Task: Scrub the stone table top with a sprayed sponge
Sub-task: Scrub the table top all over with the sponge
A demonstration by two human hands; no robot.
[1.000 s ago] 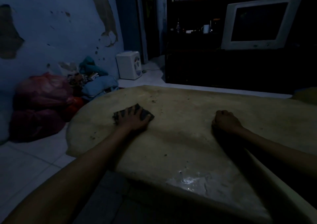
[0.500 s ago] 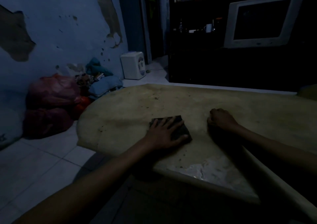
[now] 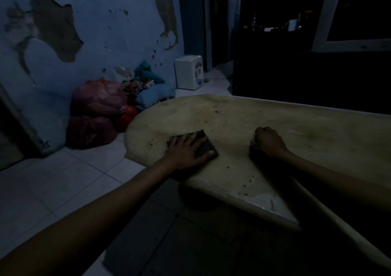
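Observation:
A pale stone table top point(image 3: 296, 127) with dark specks fills the right half of the dim head view. A dark rectangular sponge point(image 3: 204, 146) lies flat on it near the rounded left end. My left hand point(image 3: 186, 152) presses down on the sponge with its fingers spread and straight. My right hand point(image 3: 267, 142) rests on the table to the right of the sponge as a fist, knuckles down; whether it holds anything is hidden. A wet shiny patch point(image 3: 266, 202) shows at the near edge.
Red plastic bags point(image 3: 95, 110) and a heap of cloth point(image 3: 152, 89) lie against the peeling blue wall at left. A small white appliance point(image 3: 189, 72) stands on the tiled floor. A dark cabinet with a white-framed screen point(image 3: 355, 19) rises behind the table.
My left hand slid the sponge right along the table, then back a little toward the left end. The view shifted left. My right fist stayed in place.

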